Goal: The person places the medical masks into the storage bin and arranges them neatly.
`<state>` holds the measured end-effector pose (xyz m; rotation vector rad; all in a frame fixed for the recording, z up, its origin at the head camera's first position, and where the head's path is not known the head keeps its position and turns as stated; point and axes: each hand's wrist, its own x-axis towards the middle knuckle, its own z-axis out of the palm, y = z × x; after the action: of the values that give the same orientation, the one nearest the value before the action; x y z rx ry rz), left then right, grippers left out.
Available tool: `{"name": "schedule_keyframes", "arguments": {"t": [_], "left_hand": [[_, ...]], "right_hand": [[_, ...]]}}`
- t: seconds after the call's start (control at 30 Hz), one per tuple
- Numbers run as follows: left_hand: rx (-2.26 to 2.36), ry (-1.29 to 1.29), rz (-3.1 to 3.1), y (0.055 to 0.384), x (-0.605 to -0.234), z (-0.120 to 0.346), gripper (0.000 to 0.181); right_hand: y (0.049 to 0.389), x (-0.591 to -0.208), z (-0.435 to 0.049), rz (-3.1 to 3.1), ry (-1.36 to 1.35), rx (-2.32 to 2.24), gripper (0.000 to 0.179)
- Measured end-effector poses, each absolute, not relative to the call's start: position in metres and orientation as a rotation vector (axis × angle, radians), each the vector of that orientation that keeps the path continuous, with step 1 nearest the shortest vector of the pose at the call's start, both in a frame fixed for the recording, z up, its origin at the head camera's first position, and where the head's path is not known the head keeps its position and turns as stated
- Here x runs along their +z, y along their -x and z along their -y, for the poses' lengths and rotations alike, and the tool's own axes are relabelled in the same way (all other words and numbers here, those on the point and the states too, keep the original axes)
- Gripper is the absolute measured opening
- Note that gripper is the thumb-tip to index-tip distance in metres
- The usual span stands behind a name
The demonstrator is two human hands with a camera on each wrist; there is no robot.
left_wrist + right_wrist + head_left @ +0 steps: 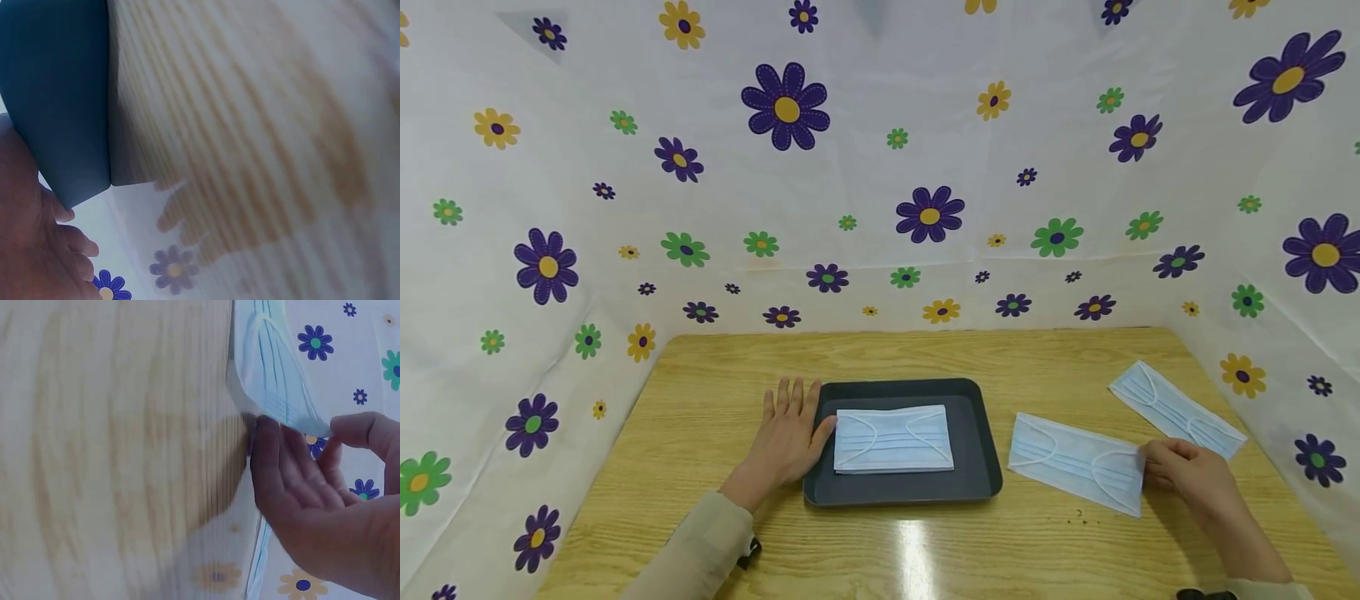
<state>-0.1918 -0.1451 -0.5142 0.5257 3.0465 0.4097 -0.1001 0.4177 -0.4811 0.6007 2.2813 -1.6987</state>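
Observation:
A dark rectangular tray point(977, 454) lies on the table, with a pale blue face mask point(893, 442) flat inside it. Whether more masks lie beneath that one I cannot tell. My left hand point(786, 442) rests along the tray's left side, fingers straight, thumb at the rim; the left wrist view shows this hand point(37, 250) beside the dark tray wall point(56, 94). To the right of the tray, my right hand point(1195, 479) pinches the right end of another face mask point(1075, 462). That end appears bent up between thumb and fingers in the right wrist view point(275, 375).
A further face mask point(1172, 408) lies slanted at the table's right, partly behind my right hand. Small dark specks point(1081, 517) dot the wood-grain table point(760, 542). White flower-printed cloth point(850, 167) encloses the back and both sides.

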Motion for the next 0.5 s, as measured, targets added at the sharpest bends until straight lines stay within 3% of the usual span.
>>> {"name": "schedule_keyframes", "arguments": {"t": [0.17,0.33,0.5], "left_hand": [[0.400,-0.521,-3.042,0.192,-0.514,0.145,0.075],[0.408,-0.518,-3.038,0.193,-0.515,0.145,0.075],[0.408,-0.518,-3.046,0.193,-0.515,0.145,0.075]], "right_hand": [[0.103,-0.484,-0.415,-2.188,-0.620,-1.785,0.022],[0.108,-0.486,-0.410,-2.216,-0.590,-1.696,0.061],[0.112,-0.485,-0.407,-2.237,-0.549,-1.617,0.027]]}}
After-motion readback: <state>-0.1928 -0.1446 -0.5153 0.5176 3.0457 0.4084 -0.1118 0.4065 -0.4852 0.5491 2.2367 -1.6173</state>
